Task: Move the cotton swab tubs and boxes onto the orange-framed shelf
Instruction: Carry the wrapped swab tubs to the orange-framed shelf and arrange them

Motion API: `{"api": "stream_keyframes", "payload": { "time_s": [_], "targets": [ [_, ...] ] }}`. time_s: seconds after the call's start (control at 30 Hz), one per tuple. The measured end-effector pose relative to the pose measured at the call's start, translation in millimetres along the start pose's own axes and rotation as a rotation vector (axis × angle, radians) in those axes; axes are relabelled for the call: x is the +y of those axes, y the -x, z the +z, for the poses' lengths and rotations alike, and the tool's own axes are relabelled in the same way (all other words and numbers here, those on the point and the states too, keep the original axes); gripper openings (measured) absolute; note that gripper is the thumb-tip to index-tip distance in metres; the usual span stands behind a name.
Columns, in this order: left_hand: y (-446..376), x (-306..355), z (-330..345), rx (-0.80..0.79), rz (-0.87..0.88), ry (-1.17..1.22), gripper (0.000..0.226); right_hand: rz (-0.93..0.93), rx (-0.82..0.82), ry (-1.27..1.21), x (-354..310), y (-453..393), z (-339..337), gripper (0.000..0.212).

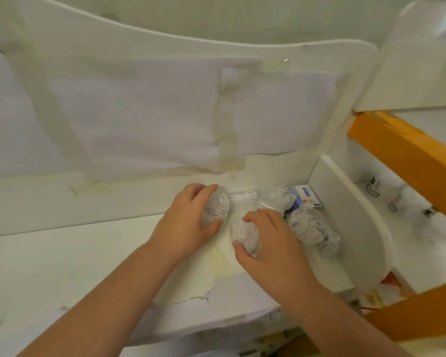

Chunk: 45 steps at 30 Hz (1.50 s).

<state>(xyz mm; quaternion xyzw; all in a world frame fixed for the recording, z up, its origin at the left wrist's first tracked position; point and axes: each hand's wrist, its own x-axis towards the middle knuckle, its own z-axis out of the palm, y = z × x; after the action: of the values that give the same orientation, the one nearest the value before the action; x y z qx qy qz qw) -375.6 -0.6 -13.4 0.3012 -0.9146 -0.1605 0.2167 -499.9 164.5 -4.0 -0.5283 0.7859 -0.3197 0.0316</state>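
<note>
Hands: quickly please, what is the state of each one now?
Left hand: fingers curled round a clear tub of swabs.
Right hand: fingers curled round another tub.

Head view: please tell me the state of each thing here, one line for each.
Left hand: grips a clear swab tub.
Left tub: lying on its side on the white surface, held.
Right hand: grips a second clear tub.
Right tub: on its side, held.
Loose tubs: lying untouched against the white divider.
Small box: lying behind them, untouched.
Orange-framed shelf: none of these items on it yet.
</note>
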Motion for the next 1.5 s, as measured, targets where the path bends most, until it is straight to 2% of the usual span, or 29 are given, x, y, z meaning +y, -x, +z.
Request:
{"api": "stream_keyframes", "payload": {
  "time_s": [0.37, 0.6, 0.83, 1.03, 1.23, 1.5],
  "targets": [
    [9.2, 9.4, 5.5, 0.099, -0.075, 0.112, 0.073, 0.057, 0.099, -0.048, 6.5, 23.1, -41.5, 0.04],
    [32.6, 56.2, -20.7, 0.189, -0.081, 0.076, 0.074, 0.023, 0.157, -0.113, 16.0, 46.8, -75.8, 0.041],
    [67.7, 151.8, -27.7, 0.238, -0.001, 0.067, 0.073, -0.094, 0.172, -0.149, 43.1, 109.8, -124.5, 0.04],
    [103.9, 256.4, -7.7, 0.232, 0.046, 0.113, 0.072, -0.14, 0.17, -0.173, 91.1, 186.9, -188.8, 0.04],
    [127.9, 354.7, 25.1, 0.201, 0.116, 0.167, 0.071, -0.06, 0.191, -0.144, 161.5, 245.8, -254.9, 0.049],
    [118.6, 452.8, 68.2, 0.098, 0.222, 0.178, 0.068, 0.131, 0.292, -0.098, 248.4, 267.4, -315.0, 0.043]
  ]
}}
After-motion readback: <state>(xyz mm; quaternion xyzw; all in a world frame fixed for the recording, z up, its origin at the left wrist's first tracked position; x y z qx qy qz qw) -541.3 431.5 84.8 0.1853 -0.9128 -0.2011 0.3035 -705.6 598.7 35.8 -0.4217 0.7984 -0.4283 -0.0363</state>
